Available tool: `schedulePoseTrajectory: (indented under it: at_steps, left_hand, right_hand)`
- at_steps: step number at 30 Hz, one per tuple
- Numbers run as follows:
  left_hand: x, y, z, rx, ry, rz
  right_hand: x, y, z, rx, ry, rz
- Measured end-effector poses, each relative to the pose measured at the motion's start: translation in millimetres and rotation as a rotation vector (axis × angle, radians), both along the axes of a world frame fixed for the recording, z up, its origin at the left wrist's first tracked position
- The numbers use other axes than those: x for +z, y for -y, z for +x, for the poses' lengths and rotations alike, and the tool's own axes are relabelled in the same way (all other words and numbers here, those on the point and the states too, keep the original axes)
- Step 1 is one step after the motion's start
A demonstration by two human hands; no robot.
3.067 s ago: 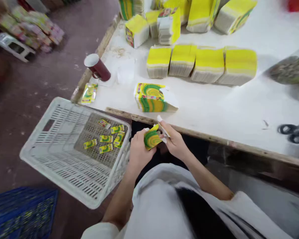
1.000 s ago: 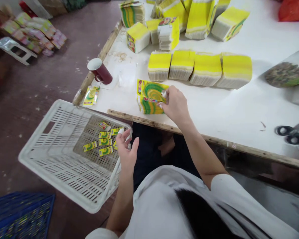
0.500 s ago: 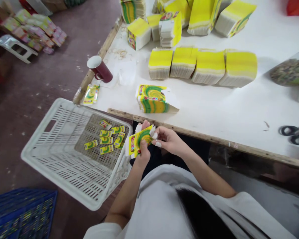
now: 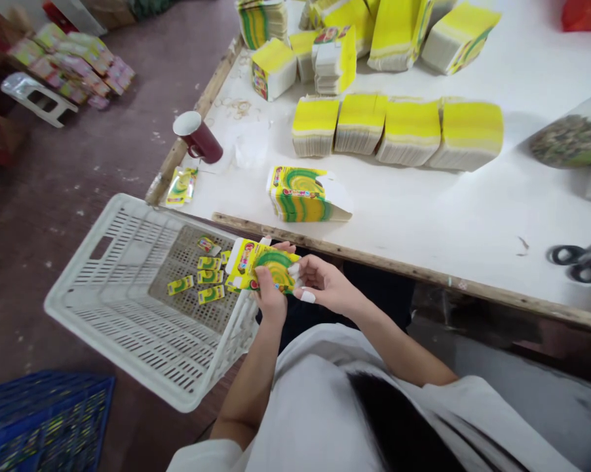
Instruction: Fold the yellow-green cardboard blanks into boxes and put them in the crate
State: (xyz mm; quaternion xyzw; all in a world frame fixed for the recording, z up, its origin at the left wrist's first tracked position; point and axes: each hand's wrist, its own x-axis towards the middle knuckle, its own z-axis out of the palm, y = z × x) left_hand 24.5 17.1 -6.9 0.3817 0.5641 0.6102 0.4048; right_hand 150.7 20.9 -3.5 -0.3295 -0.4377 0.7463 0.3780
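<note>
The left hand [image 4: 272, 300] grips a yellow-green carton [image 4: 272, 263], thumb on top; the right hand's [image 4: 331, 286] fingers close on its right end — the left end overlaps the white basket [image 4: 121, 358] in view. Beyond, on the table [image 4: 413, 213], stands a carton stack [image 4: 303, 198].

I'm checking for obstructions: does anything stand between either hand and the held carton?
Nothing visible but white fingertip covers. The left hand holds the carton, thumb on its printed face; the right hand is at one end.
</note>
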Motion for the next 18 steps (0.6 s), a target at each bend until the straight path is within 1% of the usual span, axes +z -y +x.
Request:
schedulePoseTrajectory:
  at_steps: [2,4,7,10,13,15,18]
  left_hand:
    - [-4.6,1,-2,-0.015,-0.075,0.007]
    - [-5.2,0,-2,-0.032,-0.05,0.045]
    - [0.9,-3,1,-0.029,0.04,0.042]
    - [7.7,-7,4,-0.005,0.059,0.007]
    - [9.0,-9,4,0.026,0.097,0.014]
    - [8.0,-10,1,0.034,0.12,0.008]
    - [7.0,-12,-3,0.015,0.128,0.019]
  right_hand:
    - [-0.4,-2,0,-0.04,-0.024,-0.03]
    - [-1.0,-3,-1,-0.083,-0.023,-0.032]
    - [-1.0,-4,-4,-0.106,0.0,-0.004]
    - [0.4,-4,-6,-0.108,0.006,0.024]
    - [0.8,-3,-6,-0.137,-0.021,0.027]
    - [-0.3,-2,-7,-0.106,-0.064,-0.023]
    - [-2.4,-1,-9,-0.04,-0.138,-0.149]
